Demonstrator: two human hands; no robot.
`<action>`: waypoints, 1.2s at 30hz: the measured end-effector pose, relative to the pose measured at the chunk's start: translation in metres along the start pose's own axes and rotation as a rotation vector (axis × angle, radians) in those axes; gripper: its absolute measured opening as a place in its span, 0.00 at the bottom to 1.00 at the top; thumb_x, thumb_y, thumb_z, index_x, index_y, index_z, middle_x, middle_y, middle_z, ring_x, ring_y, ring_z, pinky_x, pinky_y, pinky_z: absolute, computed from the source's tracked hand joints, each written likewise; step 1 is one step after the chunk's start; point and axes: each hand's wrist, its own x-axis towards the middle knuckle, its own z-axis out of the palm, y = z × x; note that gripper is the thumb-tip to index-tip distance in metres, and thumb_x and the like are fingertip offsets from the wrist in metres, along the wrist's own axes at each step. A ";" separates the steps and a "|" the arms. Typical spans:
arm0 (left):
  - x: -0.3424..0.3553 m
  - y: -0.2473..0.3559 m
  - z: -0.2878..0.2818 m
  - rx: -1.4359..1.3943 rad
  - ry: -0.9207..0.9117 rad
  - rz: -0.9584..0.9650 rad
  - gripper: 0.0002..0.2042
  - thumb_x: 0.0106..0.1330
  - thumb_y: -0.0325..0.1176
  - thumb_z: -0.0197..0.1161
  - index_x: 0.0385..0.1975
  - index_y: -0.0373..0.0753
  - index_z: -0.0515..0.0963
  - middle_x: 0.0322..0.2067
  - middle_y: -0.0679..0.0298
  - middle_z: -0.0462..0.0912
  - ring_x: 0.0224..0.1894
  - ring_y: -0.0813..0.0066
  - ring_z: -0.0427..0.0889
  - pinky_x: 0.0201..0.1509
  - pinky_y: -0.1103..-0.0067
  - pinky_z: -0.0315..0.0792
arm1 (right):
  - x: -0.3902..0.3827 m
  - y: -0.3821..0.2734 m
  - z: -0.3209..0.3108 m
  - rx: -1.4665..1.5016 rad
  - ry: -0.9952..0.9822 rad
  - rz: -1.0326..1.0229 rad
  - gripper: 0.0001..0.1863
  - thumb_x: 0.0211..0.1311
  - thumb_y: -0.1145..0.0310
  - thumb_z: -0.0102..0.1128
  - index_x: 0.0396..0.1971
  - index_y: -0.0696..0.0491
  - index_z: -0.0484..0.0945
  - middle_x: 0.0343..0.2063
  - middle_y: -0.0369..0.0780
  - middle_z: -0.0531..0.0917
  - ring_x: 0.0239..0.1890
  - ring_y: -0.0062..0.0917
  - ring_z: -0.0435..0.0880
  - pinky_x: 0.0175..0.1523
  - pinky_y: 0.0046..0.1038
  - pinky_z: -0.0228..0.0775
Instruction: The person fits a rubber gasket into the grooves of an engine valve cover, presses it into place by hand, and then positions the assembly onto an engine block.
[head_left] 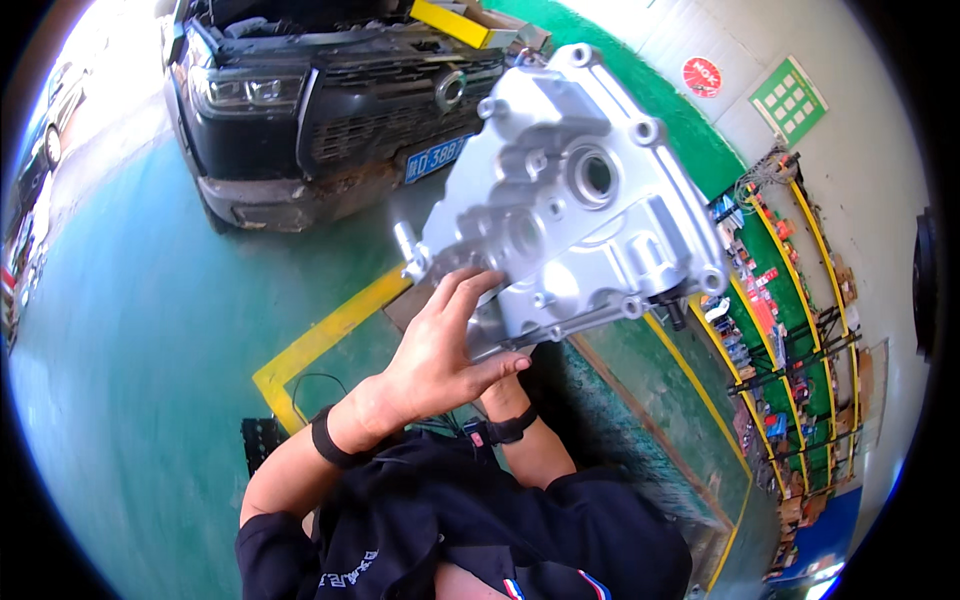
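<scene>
A silvery cast-metal housing cover (590,260), with ribs, bolt holes around its rim and a round bore, is held up in front of me, tilted. Its left part is smeared by motion. My left hand (435,345), wearing a black wristband, grips its near-left corner, fingers spread over the metal and thumb apart near the lower edge. My right forearm, with a black watch (500,430), runs up beneath the cover. The cover and my left hand hide my right hand and its fingers. A dark fitting (672,310) juts from the cover's lower right rim.
Ahead on the left stands a dark vehicle (350,130) with its front end exposed and a yellow-edged box (460,22) on top. Shelves (790,340) packed with small goods line the right wall. Yellow floor lines (330,335) cross the green floor. A worn green surface (640,420) lies right of me.
</scene>
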 end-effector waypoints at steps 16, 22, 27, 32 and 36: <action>-0.016 -0.023 0.004 -0.034 0.028 -0.182 0.38 0.52 0.42 0.83 0.59 0.32 0.72 0.53 0.51 0.74 0.51 0.52 0.81 0.54 0.66 0.79 | -0.019 0.015 0.002 0.006 0.065 -0.051 0.22 0.73 0.65 0.59 0.63 0.54 0.71 0.53 0.43 0.80 0.52 0.31 0.83 0.56 0.33 0.82; -0.017 -0.031 -0.044 -0.175 -0.001 -0.198 0.36 0.56 0.52 0.79 0.59 0.35 0.76 0.56 0.59 0.80 0.58 0.66 0.78 0.64 0.68 0.70 | -0.037 0.011 -0.011 0.495 -0.006 0.161 0.27 0.75 0.53 0.51 0.61 0.60 0.71 0.47 0.50 0.81 0.50 0.40 0.84 0.60 0.42 0.77; -0.014 -0.043 -0.048 -0.601 0.053 -0.346 0.48 0.59 0.59 0.74 0.71 0.33 0.61 0.68 0.53 0.68 0.71 0.59 0.66 0.72 0.63 0.64 | -0.063 0.004 -0.011 0.410 0.101 0.134 0.29 0.73 0.50 0.53 0.58 0.62 0.71 0.47 0.48 0.80 0.48 0.35 0.84 0.58 0.38 0.74; -0.036 -0.039 -0.034 -0.928 -0.067 -0.404 0.55 0.61 0.69 0.65 0.76 0.31 0.52 0.74 0.47 0.60 0.77 0.54 0.56 0.73 0.56 0.61 | -0.093 -0.026 -0.039 -0.219 0.288 -0.113 0.29 0.73 0.53 0.56 0.60 0.64 0.73 0.48 0.49 0.84 0.48 0.38 0.87 0.52 0.37 0.84; -0.042 -0.064 -0.035 -0.977 -0.127 -0.600 0.41 0.67 0.54 0.69 0.68 0.28 0.64 0.60 0.53 0.76 0.62 0.66 0.75 0.67 0.68 0.70 | -0.104 -0.044 -0.013 -0.194 0.394 -0.198 0.23 0.76 0.60 0.48 0.60 0.61 0.76 0.53 0.49 0.85 0.52 0.37 0.87 0.59 0.40 0.81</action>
